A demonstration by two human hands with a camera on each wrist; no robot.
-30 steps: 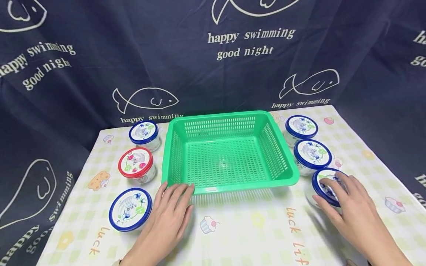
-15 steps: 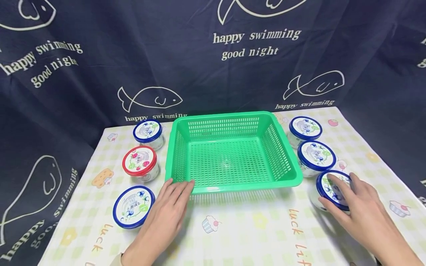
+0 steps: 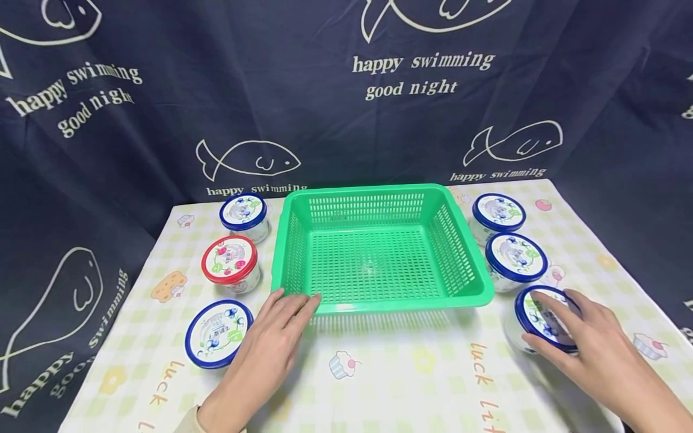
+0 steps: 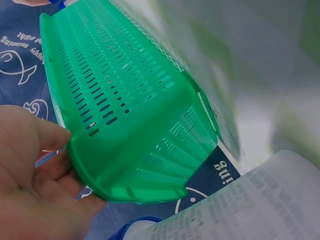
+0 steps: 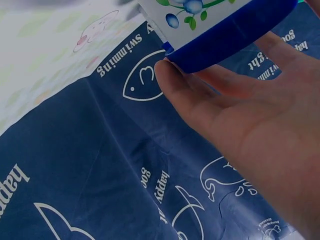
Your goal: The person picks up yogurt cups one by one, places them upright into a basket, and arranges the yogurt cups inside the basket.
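Observation:
A green plastic basket (image 3: 400, 305) stands in the middle of the table. My left hand (image 3: 265, 346) rests its fingers on the near left corner of the rim; the left wrist view shows the fingertips touching the rim. At the right, my right hand (image 3: 598, 340) holds the nearest blue-lidded tub (image 3: 536, 310) by its lid, thumb on the near left side and fingers across the top and far side. In the right wrist view the lid (image 5: 225, 42) lies between thumb and fingers. The tub stands upright, partly hidden by the hand.
Behind the held tub stand two more blue-lidded tubs (image 3: 517, 255), close to the basket's right side. Left of the basket are a far blue-lidded tub (image 3: 243, 210), a red-lidded tub (image 3: 230, 258) and a near blue-lidded tub (image 3: 216, 334). A dark blue curtain (image 3: 335, 120) hangs behind.
The held tub has shifted slightly toward me, away from the tub behind it, with my right hand on it. My left hand stays on the basket rim. The head view has turned slightly left.

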